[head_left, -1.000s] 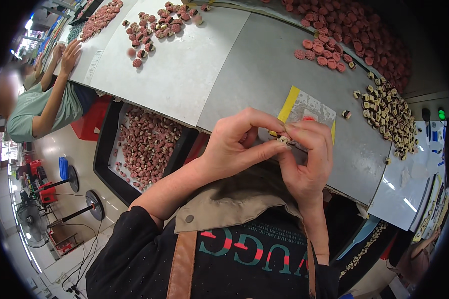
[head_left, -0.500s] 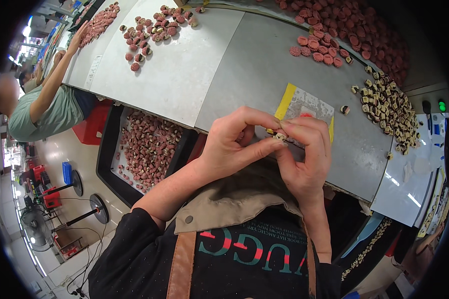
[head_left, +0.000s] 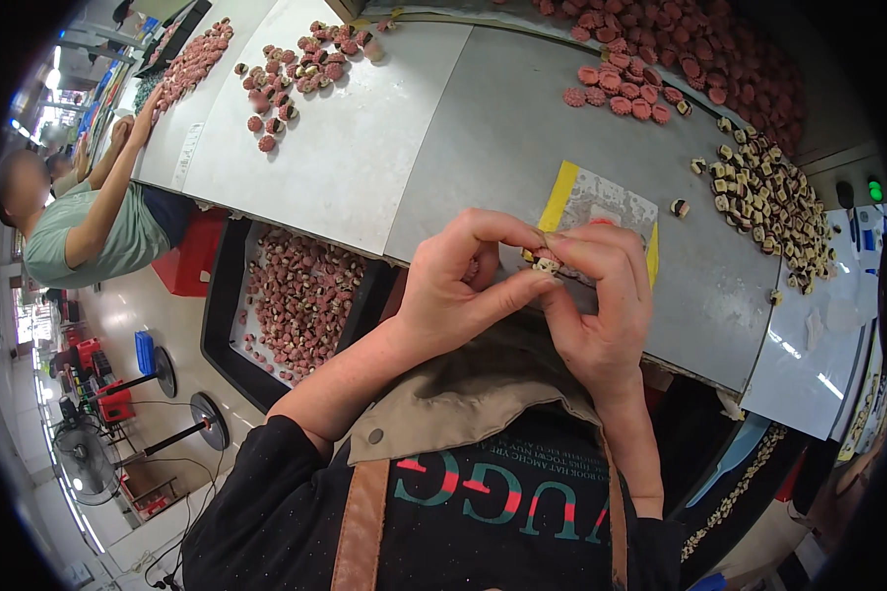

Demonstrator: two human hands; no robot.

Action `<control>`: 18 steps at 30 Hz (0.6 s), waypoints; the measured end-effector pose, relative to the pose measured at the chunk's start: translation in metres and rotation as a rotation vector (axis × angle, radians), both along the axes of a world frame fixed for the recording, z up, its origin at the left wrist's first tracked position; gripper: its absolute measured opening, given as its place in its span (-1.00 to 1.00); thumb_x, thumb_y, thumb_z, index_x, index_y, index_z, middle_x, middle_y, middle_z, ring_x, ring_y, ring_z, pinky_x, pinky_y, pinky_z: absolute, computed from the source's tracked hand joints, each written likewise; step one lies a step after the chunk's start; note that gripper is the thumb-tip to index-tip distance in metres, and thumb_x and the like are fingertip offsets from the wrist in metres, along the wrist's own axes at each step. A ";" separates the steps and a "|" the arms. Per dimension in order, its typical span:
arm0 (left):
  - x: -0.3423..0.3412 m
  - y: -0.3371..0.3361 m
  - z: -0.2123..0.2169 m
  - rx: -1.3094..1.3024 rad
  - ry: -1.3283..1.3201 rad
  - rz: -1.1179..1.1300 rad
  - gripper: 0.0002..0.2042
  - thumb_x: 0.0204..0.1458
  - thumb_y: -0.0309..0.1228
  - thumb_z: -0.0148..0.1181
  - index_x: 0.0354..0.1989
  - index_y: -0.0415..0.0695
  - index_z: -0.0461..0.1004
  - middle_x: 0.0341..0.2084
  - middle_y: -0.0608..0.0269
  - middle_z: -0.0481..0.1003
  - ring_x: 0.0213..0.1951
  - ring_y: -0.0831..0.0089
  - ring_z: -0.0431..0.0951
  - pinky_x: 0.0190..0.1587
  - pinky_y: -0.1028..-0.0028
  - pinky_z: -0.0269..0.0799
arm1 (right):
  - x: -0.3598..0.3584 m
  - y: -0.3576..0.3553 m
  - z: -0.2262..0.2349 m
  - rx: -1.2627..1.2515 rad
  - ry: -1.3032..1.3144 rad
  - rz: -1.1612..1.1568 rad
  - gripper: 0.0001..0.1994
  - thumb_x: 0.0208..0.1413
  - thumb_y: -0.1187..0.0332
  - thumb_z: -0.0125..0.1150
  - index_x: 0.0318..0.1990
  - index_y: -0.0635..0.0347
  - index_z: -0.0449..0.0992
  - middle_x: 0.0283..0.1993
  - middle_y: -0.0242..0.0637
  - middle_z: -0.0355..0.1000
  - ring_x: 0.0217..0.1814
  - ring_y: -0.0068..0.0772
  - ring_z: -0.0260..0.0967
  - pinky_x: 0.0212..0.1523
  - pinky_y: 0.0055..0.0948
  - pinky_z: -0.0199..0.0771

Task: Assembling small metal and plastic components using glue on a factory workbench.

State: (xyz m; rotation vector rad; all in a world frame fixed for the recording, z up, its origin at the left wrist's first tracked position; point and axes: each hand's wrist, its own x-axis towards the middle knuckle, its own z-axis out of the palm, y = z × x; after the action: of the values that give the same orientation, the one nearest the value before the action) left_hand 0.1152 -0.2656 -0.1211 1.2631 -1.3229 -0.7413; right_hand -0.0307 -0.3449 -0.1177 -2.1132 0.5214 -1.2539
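Observation:
My left hand (head_left: 463, 281) and my right hand (head_left: 604, 295) meet over the table's near edge, fingertips pinched together from both sides. Between them is a small cream-and-dark piece (head_left: 547, 262) with some pink beside it, partly covered by the fingers. Another pink piece (head_left: 472, 268) shows inside the curl of my left hand. Just beyond the hands lies a square pad (head_left: 613, 193) with yellow edges, and a reddish piece on it is partly hidden by my right hand. A single cream-and-pink piece (head_left: 680, 208) sits to the pad's right.
Pink scalloped caps (head_left: 625, 87) spread at the far side, below a large pink heap (head_left: 699, 54). Cream-and-dark pieces (head_left: 758, 192) are piled at the right. Joined pieces (head_left: 310, 69) lie far left. A black tray (head_left: 229, 340) holds many more. A co-worker (head_left: 98, 231) stands left.
The whole view has shifted slightly. Both my hands keep their pinch, and the cream-and-dark piece between the fingertips shows at a slightly different angle. The co-worker's arm has moved a little.

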 end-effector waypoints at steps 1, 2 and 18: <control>-0.001 0.000 0.000 0.002 0.031 0.001 -0.62 -0.09 -0.63 0.28 -0.13 -0.17 0.24 -0.22 0.26 0.44 -0.61 0.87 0.08 -0.59 0.82 0.01 | 0.000 0.000 0.001 0.000 -0.002 0.001 -0.61 -0.31 0.67 0.26 -0.22 0.18 0.43 -0.26 -0.29 0.40 -0.22 -0.25 0.35 -0.16 -0.31 0.33; -0.001 0.000 0.001 0.003 0.030 0.002 -0.62 -0.09 -0.63 0.28 -0.13 -0.17 0.24 -0.22 0.26 0.44 -0.61 0.87 0.08 -0.59 0.82 0.01 | -0.001 0.001 0.002 0.019 0.008 0.018 -0.66 -0.24 0.64 0.26 -0.22 0.21 0.42 -0.26 -0.24 0.39 -0.21 -0.23 0.35 -0.05 -0.27 0.32; 0.000 0.000 0.002 0.006 0.045 -0.009 -0.52 -0.10 -0.62 0.28 -0.01 -0.17 0.20 -0.25 0.23 0.47 -0.62 0.84 0.06 -0.59 0.81 -0.01 | 0.000 0.001 0.003 0.017 0.013 0.012 -0.62 -0.29 0.67 0.26 -0.21 0.17 0.43 -0.24 -0.28 0.40 -0.20 -0.24 0.35 -0.14 -0.30 0.33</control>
State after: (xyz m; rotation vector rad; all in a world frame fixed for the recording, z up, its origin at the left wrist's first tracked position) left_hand 0.1151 -0.2659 -0.1189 1.2394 -1.2916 -0.7765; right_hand -0.0311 -0.3440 -0.1150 -2.1087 0.5223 -1.2252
